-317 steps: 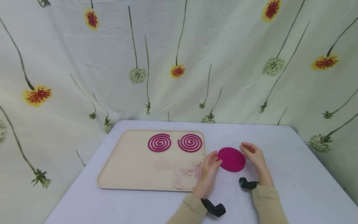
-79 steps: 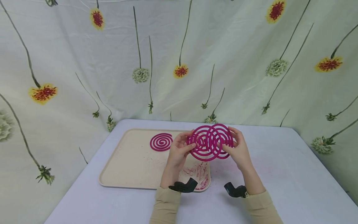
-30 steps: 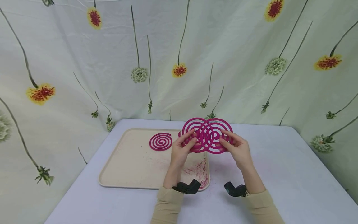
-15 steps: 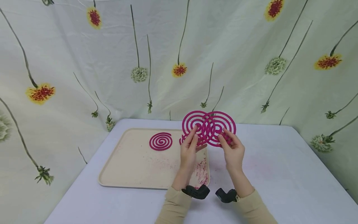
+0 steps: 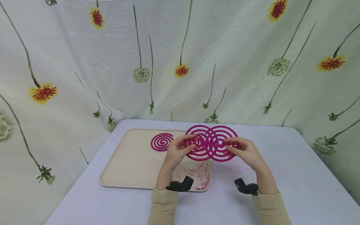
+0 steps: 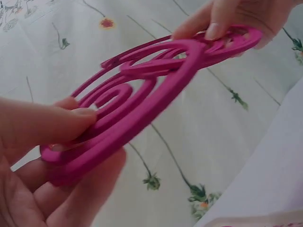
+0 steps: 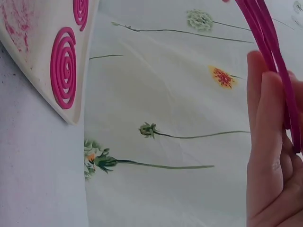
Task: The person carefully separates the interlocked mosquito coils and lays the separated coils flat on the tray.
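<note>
Two magenta mosquito coils are held up over the right end of the beige tray (image 5: 129, 165). Their spirals overlap and pass through each other in the middle. My left hand (image 5: 174, 154) pinches the left mosquito coil (image 6: 156, 101) between thumb and fingers at its outer turns. On the other side, my right hand (image 5: 250, 153) pinches the right mosquito coil (image 5: 220, 144) near its centre. From the right wrist view the held coils appear nearly edge-on. One mosquito coil (image 5: 162, 142) lies flat on the tray, and a second tray coil (image 7: 64, 71) shows beside the tray's corner.
White cloth covers the table (image 5: 281, 175). Reddish crumbs (image 5: 201, 175) mark the tray's right end. A pale curtain (image 5: 242, 62) printed with flowers hangs behind. Each wrist wears a black camera, the left wrist camera (image 5: 181, 184) and the right wrist camera (image 5: 247, 187).
Earlier a flat magenta disc lay between the hands on the table. Later two overlapping coils are held up. Since half a second ago, both hands have come down and spread apart slightly.
</note>
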`<state>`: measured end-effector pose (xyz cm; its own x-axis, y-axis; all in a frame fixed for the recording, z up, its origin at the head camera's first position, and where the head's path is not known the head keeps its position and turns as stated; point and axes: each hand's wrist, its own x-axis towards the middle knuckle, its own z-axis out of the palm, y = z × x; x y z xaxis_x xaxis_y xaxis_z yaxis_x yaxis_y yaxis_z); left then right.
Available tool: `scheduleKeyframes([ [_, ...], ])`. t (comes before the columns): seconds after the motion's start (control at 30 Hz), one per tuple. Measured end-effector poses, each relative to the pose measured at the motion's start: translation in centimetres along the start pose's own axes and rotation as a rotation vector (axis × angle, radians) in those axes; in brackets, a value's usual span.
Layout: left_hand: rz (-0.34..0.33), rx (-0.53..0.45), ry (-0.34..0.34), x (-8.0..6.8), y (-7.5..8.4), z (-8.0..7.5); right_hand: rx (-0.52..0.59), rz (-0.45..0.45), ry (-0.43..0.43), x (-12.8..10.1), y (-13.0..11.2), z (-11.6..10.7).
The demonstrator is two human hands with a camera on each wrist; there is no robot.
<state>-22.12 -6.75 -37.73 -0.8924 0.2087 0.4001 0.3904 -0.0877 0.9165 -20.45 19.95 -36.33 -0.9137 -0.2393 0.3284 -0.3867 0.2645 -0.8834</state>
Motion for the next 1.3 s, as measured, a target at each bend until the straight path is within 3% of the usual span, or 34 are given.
scheduleKeyframes([
  [0.1, -0.053, 0.051, -0.123, -0.3, 0.1, -0.9, -0.046, 0.03, -0.1, -0.3, -0.1, -0.8],
  [0.2, -0.063, 0.085, -0.222, -0.6, 0.2, -1.5, -0.057, 0.057, -0.174, -0.5, -0.3, -1.2],
  [0.27, -0.062, 0.092, -0.256, -0.7, 0.2, -1.7, -0.057, 0.063, -0.203, -0.6, -0.4, -1.2],
  [0.37, -0.059, 0.077, -0.254, -0.7, 0.2, -1.7, -0.073, 0.058, -0.198, -0.5, -0.4, -1.0],
  [0.47, -0.058, 0.04, -0.206, -0.7, 0.3, -1.4, -0.097, 0.056, -0.144, -0.5, -0.4, -0.8],
  [0.6, -0.053, -0.015, -0.091, -0.6, 0.7, -0.6, -0.064, 0.071, -0.041, -0.3, -0.4, -0.2],
  [0.83, 0.014, -0.13, 0.184, 0.2, -0.3, 1.3, 0.042, 0.094, 0.196, 0.3, -0.5, 1.9],
  [1.0, 0.024, -0.235, 0.34, 0.6, -0.9, 3.6, 0.145, 0.105, 0.34, 0.7, -0.6, 4.2],
  [1.13, 0.048, -0.254, 0.393, 0.7, -1.3, 5.0, 0.194, 0.076, 0.406, 0.8, -0.7, 5.3],
  [1.3, 0.078, -0.222, 0.376, 0.7, -1.3, 4.3, 0.18, 0.078, 0.392, 0.8, -0.8, 4.8],
])
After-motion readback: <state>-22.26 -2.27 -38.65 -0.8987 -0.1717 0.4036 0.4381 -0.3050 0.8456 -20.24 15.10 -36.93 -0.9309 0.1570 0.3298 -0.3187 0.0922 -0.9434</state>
